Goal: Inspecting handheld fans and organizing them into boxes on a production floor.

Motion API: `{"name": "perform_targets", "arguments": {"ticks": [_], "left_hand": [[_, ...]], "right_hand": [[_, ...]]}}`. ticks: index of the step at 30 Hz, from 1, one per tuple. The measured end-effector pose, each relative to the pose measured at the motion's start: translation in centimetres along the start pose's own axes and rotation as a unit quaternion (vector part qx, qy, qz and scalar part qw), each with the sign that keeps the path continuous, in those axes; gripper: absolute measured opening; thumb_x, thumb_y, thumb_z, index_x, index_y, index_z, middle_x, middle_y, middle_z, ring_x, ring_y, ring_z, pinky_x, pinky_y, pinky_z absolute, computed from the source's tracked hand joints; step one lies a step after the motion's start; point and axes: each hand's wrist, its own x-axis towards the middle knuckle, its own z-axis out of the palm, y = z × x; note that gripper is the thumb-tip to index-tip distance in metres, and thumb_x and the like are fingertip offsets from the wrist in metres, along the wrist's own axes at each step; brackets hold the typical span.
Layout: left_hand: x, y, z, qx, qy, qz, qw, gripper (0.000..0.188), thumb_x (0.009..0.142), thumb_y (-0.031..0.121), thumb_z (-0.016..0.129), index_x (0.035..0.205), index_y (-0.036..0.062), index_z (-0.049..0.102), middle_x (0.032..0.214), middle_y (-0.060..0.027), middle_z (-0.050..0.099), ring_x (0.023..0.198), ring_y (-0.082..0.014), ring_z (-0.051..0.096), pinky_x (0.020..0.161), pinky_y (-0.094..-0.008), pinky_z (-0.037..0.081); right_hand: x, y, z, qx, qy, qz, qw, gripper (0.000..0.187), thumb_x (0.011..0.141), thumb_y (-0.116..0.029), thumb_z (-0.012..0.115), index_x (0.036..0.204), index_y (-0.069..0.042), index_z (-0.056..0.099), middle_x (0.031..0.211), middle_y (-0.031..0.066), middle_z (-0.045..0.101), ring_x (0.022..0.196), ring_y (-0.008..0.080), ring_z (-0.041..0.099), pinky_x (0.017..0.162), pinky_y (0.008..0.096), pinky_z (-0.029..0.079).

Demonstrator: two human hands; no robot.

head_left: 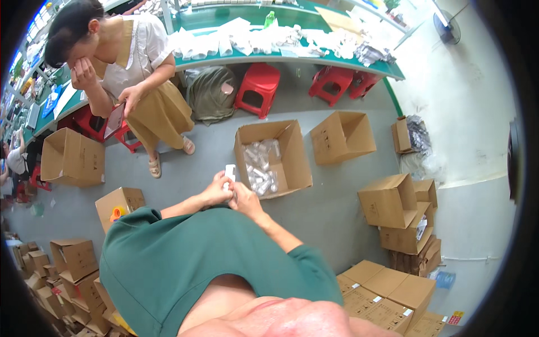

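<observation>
Fingers of the left hand (213, 192) are clamped on a white piece (229, 171), which stands just left of the box (297, 149). Those of the right hand (246, 201), nearer than the box's near left corner, are bent together against the piece's lower end; I cannot tell whether they grip it too.

Beyond the box runs a long green table (208, 19), with a white heap (252, 40) spread along its front. Left of the box and farther off stands a person (151, 109), head bent, one hand at the face. Nearer than the box and to its right sit stacked cartons (387, 286). Beyond the box, to its left, a grey-green sack (209, 95) slumps under the table edge. Just right of the box is a second box (328, 140), open and tilted. A red stool (259, 84) stands behind the box. Left of the box, the person's other hand holds a phone (114, 122). Inside the box, toward its left side, lie small clear packets (261, 168).
</observation>
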Motion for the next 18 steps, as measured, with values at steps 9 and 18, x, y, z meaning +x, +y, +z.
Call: {"name": "perform_targets", "arguments": {"ticks": [9,18], "left_hand": [[6.0,5.3,2.8,-0.038,-0.028,0.112,0.993,0.039,0.076,0.02,0.068,0.112,0.0078,0.057,0.154,-0.0263,0.022,0.145,-0.0427,0.021,0.115,-0.048,0.029],[9.7,18.3,7.9,-0.404,-0.378,0.049,0.831,0.05,0.083,0.02,0.064,0.129,0.0079,0.049,0.133,-0.006,0.051,0.121,-0.0167,0.05,0.105,-0.0341,0.041]], "right_hand": [[1.4,2.1,-4.7,-0.143,0.085,-0.041,0.985,0.036,0.076,0.003,0.061,0.111,-0.001,0.054,0.108,0.0197,0.064,0.098,0.0378,0.065,0.082,0.0445,0.056],[-3.3,-1.9,-20.7,-0.169,0.12,0.087,0.974,0.072,0.069,-0.022,0.083,0.134,-0.012,0.053,0.122,0.0112,0.054,0.107,0.0334,0.059,0.088,0.0439,0.053]]}}
